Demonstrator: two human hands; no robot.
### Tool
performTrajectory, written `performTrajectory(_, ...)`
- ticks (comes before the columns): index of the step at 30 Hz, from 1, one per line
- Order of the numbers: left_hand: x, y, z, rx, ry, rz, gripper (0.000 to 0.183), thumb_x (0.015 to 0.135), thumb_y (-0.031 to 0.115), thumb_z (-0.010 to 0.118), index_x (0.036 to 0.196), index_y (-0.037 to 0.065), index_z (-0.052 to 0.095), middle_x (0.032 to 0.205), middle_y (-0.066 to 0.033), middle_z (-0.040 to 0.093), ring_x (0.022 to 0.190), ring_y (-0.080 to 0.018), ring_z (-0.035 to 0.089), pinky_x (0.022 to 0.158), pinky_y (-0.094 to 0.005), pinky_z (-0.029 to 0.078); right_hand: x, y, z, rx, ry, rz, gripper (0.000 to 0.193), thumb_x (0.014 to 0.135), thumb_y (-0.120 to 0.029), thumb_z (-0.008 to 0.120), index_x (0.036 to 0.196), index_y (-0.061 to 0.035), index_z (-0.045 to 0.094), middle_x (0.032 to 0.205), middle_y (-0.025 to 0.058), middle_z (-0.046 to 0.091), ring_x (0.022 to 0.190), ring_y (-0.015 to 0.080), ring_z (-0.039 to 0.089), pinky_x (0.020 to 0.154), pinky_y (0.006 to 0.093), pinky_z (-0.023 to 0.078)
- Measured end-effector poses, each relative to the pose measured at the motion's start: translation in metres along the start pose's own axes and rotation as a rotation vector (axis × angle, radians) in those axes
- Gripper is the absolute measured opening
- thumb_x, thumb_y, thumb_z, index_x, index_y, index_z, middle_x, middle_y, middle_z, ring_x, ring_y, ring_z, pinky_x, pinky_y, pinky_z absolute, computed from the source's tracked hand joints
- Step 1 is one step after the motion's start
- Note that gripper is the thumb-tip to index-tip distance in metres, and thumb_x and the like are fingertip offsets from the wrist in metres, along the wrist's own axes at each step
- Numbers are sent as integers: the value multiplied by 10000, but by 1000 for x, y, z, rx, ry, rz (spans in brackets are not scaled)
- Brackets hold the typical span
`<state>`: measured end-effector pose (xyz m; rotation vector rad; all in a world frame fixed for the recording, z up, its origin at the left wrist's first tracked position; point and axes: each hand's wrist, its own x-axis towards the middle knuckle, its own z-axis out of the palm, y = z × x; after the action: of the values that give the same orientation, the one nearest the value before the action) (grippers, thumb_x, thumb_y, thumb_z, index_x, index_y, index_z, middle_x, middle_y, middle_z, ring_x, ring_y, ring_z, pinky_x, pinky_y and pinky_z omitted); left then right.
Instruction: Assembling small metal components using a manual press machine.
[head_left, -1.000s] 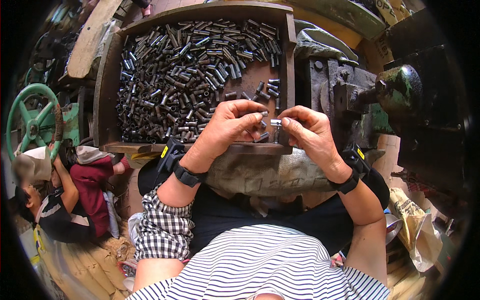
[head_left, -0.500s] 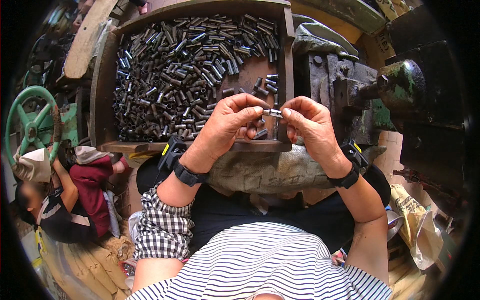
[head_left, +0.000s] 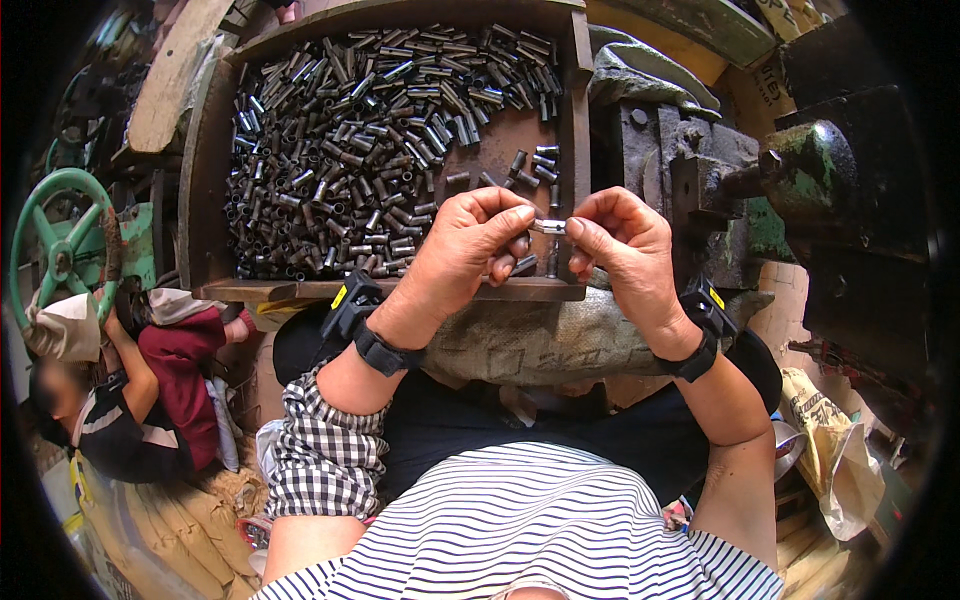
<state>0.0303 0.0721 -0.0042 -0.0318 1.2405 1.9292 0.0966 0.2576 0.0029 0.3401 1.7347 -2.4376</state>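
Observation:
Over the near right part of a wooden tray (head_left: 400,291), both my hands pinch one short metal tube (head_left: 548,227) between them. My left hand (head_left: 478,235) grips its left end with thumb and forefinger; my right hand (head_left: 622,240) has the right end the same way. The tube lies nearly level, shiny, with a dark spot or hole toward its right side. Behind my hands a heap of short metal tubes (head_left: 350,150) fills most of the tray. A few loose tubes (head_left: 520,162) lie apart on the tray's bare brown bottom, and some are partly hidden under my left hand.
Dark, greasy machinery (head_left: 690,180) stands close on the right, with a grey cloth (head_left: 650,75) over its back. A green handwheel (head_left: 65,250) is at the far left, near a seated person (head_left: 150,400). A woven sack (head_left: 540,340) lies across my lap below the tray.
The tube has turned slightly between my fingers, so a dark spot now shows near its right end. My right hand has shifted a little to the right.

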Motion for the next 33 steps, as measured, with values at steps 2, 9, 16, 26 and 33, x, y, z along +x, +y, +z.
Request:
performTrajectory(2, -1, -2, 4, -13, 26, -7, 133, 892, 158, 601, 928, 32, 581, 645, 4, 566, 430, -17, 476, 382, -125, 371, -2, -2, 4, -38, 29, -33, 140, 857, -117, 647, 889, -9, 563, 721, 33, 610, 584, 65, 600, 496, 174, 481)
performTrajectory(9, -5, -8, 13, -185, 143, -7, 125, 898, 160, 591, 907, 36, 573, 650, -4, 575, 422, -25, 484, 368, -125, 364, -3, -3, 7, 47, 86, -16, 143, 842, -102, 659, 853, -26, 539, 702, 49, 617, 595, 96, 632, 487, 185, 498)
performTrajectory(16, -8, -13, 26, -56, 189, 201, 143, 912, 174, 573, 898, 32, 572, 665, -23, 589, 431, -34, 495, 374, -135, 375, 3, -3, 0, 212, 62, 116, 147, 831, -96, 667, 854, -30, 537, 699, 53, 625, 577, 93, 623, 480, 205, 501)
performTrajectory(26, -11, -13, 26, -73, 192, 166, 156, 917, 181, 564, 919, 26, 579, 658, -15, 581, 426, -32, 490, 370, -132, 367, 1, -5, 1, 90, 46, -24, 152, 835, -104, 669, 854, -28, 539, 697, 54, 636, 596, 94, 644, 495, 188, 512)
performTrajectory(33, -11, -11, 25, -137, 213, 70, 133, 917, 178, 562, 895, 47, 574, 658, 5, 572, 421, -18, 477, 370, -126, 360, 1, -4, 2, 67, 35, -18, 139, 840, -87, 658, 848, -19, 538, 712, 59, 635, 603, 97, 645, 505, 187, 516)
